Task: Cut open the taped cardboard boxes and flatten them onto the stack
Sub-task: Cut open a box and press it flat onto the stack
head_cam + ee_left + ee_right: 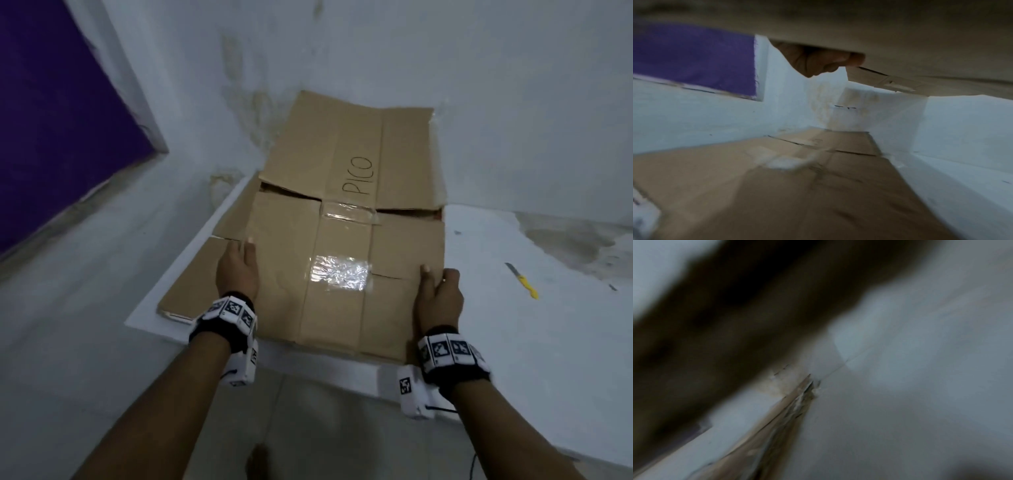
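we lower flattened box (342, 274) onto stack (191, 287) | left hand (238, 270), right hand (440, 294) gripping its side edges | risk: uneven release skews it off stack

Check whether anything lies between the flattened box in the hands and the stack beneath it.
Nothing visible does. The flattened box, held at both side edges, hangs over the stack with only air between; the yellow knife lies aside.
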